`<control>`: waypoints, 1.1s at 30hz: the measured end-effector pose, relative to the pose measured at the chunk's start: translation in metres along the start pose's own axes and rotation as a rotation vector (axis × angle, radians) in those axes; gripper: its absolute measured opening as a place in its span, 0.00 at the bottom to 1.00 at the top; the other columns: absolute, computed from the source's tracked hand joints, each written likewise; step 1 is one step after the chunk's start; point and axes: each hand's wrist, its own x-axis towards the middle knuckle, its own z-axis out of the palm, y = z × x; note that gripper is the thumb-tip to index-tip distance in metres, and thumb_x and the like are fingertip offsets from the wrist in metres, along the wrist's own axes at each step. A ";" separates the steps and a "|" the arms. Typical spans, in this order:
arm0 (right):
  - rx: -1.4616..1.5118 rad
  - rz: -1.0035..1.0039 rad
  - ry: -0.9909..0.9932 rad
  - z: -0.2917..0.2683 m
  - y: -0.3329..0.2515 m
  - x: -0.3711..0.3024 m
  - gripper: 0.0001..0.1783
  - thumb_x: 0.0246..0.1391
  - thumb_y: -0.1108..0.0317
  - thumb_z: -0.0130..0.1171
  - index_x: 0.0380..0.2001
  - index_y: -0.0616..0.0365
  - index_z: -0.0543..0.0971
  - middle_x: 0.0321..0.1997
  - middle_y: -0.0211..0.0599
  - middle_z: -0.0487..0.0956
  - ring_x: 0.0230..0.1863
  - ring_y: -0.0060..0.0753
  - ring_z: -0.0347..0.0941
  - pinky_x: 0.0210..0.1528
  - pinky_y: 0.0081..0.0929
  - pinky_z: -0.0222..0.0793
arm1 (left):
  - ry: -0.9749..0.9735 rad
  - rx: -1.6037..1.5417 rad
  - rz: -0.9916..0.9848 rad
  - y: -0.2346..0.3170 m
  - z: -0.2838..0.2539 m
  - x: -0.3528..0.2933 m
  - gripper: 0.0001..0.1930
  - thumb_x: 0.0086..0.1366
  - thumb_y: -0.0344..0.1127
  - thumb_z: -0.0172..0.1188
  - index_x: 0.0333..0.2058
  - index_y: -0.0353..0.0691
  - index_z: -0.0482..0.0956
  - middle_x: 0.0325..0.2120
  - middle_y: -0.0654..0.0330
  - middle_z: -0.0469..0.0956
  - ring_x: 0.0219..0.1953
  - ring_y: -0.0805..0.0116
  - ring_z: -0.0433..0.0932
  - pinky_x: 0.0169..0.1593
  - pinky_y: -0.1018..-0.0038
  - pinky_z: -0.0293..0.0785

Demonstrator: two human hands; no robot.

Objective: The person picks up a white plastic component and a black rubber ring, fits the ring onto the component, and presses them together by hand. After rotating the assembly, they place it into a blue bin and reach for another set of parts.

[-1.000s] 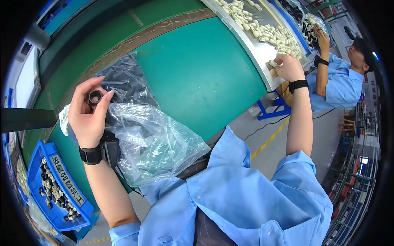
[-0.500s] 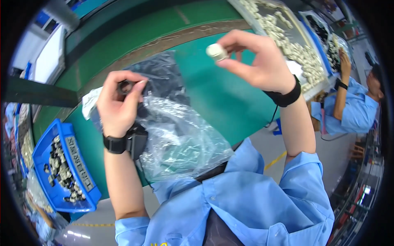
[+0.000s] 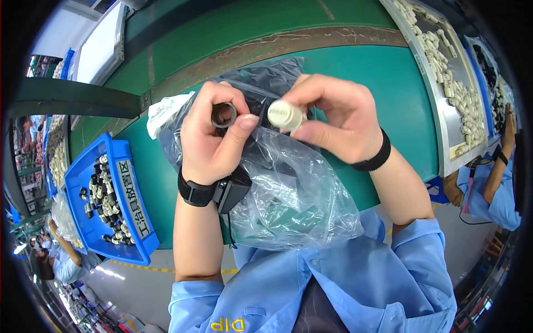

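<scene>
My left hand (image 3: pixel 214 133) is closed round a black hollow cylindrical cap (image 3: pixel 224 115), its round opening facing up. In my right hand (image 3: pixel 338 119) a cream-white cylindrical plastic part (image 3: pixel 286 115) is pinched between thumb and fingers, its flat end toward me. The two parts are a short way apart, side by side. Beneath both hands lies a clear plastic bag (image 3: pixel 294 200) with dark contents showing at its far end; what these are I cannot make out.
A blue bin (image 3: pixel 145 211) of black and cream parts sits at the left. On the right, a metal-edged tray (image 3: pixel 441 150) holds many cream parts. White crumpled material (image 3: pixel 166 114) lies behind my left hand. A co-worker (image 3: pixel 491 188) is at the far right, on the green bench (image 3: pixel 383 72) side.
My right hand has come down and left with the cream part, closer to my left hand. The view has shifted, and the black cap's opening shows more plainly.
</scene>
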 end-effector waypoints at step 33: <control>-0.372 -0.290 -0.024 -0.001 -0.003 -0.008 0.16 0.51 0.79 0.63 0.43 0.68 0.73 0.38 0.41 0.75 0.37 0.26 0.70 0.38 0.21 0.66 | 0.029 0.182 0.033 0.014 0.011 0.003 0.21 0.44 0.27 0.74 0.41 0.39 0.85 0.22 0.66 0.76 0.17 0.83 0.61 0.20 0.84 0.54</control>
